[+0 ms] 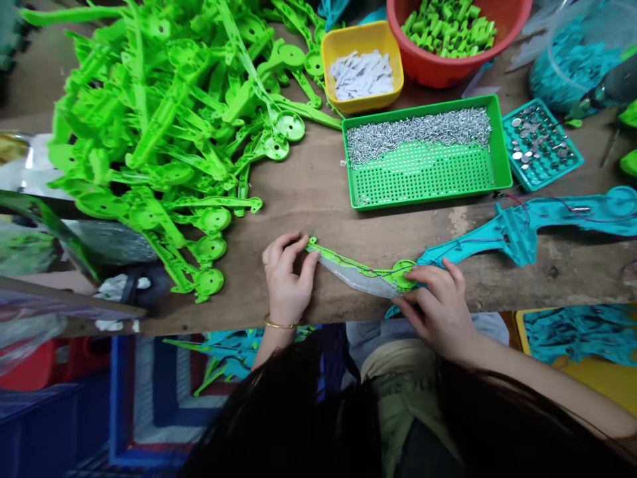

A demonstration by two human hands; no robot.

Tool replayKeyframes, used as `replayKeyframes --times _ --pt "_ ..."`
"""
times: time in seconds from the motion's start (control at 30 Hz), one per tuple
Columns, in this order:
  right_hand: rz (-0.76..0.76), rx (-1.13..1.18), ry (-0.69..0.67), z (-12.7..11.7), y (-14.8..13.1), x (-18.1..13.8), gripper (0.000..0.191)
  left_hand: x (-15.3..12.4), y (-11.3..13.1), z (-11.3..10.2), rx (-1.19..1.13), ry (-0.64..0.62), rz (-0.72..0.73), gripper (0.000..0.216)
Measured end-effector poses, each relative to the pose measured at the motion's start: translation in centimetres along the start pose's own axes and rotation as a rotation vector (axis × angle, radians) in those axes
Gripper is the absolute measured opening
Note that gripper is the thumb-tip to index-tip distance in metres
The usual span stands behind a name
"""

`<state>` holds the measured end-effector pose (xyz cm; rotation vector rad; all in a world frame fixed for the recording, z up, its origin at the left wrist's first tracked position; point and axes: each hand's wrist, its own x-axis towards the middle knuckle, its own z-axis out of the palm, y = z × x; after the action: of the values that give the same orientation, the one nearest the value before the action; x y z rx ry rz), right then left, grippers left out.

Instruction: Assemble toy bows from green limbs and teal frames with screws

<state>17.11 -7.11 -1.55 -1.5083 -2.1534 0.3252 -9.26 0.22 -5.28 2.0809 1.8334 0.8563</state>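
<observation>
My left hand (287, 279) pinches the narrow left end of a green plastic arm piece (358, 267) lying at the wooden table's near edge. My right hand (438, 305) is closed on its round disc end at the right. A clear, greyish blade-shaped part (354, 279) lies under the green piece, between both hands. A teal plastic piece (522, 229) with thin wires stretches right from the disc end.
A big heap of green arm pieces (164, 126) fills the left of the table (308, 192). Behind: a green tray of small metal pins (423, 149), a yellow tub of white bits (362, 66), a red bowl of green parts (448, 33), a teal tray with metal discs (540, 143).
</observation>
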Motion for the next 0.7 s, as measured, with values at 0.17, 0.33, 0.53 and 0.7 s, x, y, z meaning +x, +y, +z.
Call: replayKeyframes --times 0.17,0.33,0.53,0.7 --pt "0.035 -0.020 -0.105 -0.2 0.0 0.5 0.015 0.1 -0.1 0.0 0.013 -0.014 -0.011 0.025" --pt "0.052 -0.030 -0.178 -0.3 -0.1 0.8 0.016 0.6 -0.1 -0.4 -0.003 -0.056 -0.054 0.025" --pt "0.031 -0.075 -0.176 -0.5 0.2 1.7 0.028 1.4 0.1 -0.8 -0.015 -0.111 -0.140 0.023" --pt "0.010 -0.120 -0.233 0.2 1.2 2.7 0.045 1.8 -0.1 -0.9 -0.061 -0.146 -0.180 0.022"
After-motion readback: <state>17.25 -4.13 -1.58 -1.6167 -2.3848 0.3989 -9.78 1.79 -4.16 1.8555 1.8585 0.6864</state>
